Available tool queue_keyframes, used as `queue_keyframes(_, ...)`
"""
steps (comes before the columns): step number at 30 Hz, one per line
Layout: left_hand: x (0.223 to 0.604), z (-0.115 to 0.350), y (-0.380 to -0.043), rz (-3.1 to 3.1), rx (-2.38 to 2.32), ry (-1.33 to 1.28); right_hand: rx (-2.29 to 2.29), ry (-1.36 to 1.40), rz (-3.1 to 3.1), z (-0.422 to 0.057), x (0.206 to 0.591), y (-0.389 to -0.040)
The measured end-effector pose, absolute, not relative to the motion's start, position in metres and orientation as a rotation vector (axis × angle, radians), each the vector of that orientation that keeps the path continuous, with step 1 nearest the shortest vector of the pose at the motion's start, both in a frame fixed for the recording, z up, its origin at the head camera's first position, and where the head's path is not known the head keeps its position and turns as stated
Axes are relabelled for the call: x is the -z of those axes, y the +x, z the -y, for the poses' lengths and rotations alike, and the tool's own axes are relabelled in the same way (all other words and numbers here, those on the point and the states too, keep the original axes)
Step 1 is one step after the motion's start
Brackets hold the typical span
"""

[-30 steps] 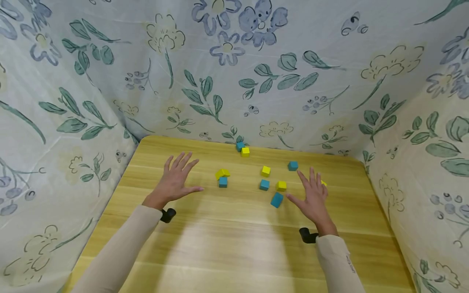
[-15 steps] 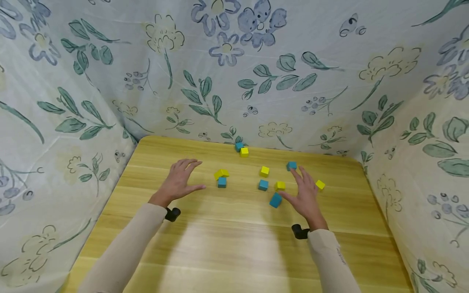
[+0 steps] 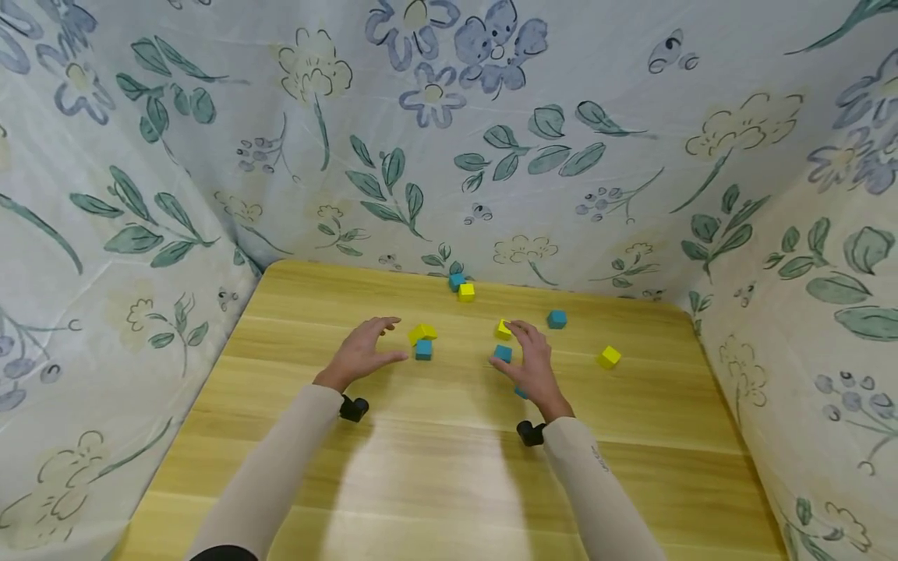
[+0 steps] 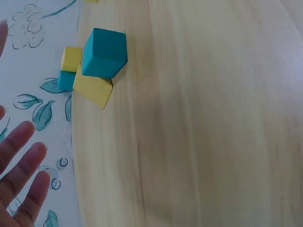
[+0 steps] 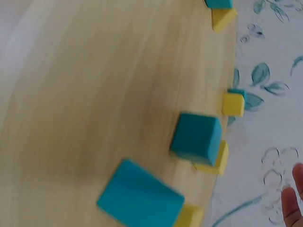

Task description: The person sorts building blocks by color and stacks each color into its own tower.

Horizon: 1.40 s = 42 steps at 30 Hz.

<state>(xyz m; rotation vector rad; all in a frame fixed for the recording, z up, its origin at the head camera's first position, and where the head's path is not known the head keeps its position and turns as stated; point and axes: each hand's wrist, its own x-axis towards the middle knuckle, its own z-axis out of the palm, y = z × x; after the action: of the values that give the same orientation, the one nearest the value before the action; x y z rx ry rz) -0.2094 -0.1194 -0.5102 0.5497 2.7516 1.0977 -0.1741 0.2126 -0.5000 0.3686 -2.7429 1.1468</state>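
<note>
Blue block (image 3: 521,393), right of frame's centre, lay mostly hidden behind right hand (image 3: 531,365); left hand (image 3: 360,356) ran off left-wrist view's left edge; both gaped, holding nothing.

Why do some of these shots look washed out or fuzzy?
Head view: pale glare on the near middle of the wood-grain tabletop, with soft shadows inward of the left sleeve and right sleeve; right wrist view: the lower blue block has blurred edges, cause unclear; left wrist view: the large-looking blue block is crisper, but the tabletop whitens toward the right.
</note>
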Motion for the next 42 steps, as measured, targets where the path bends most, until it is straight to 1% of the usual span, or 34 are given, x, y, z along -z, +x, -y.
queue_keyframes(13, 0.535, 0.092, -0.222, -2.631, -1.113, 0.338, -1.379, 0.512, 2.879, -0.153, 0.531, -0.203)
queue_keyframes(20, 0.551, 0.084, -0.223, -2.623, -1.148, 0.305, -1.458, 0.453, 2.937, -0.130, 0.550, -0.210)
queue_keyframes(29, 0.564, 0.078, -0.223, -2.643, -1.274, 0.309, -1.621, 0.348, 2.861, -0.110, 0.565, -0.211)
queue_keyframes(36, 0.575, 0.085, -0.221, -2.661, -1.407, 0.359, -1.676, 0.229, 2.772, -0.096, 0.573, -0.210)
queue_keyframes(42, 0.576, 0.093, -0.215, -2.611, -1.510, 0.345, -1.717, 0.200, 2.695, -0.086, 0.576, -0.205)
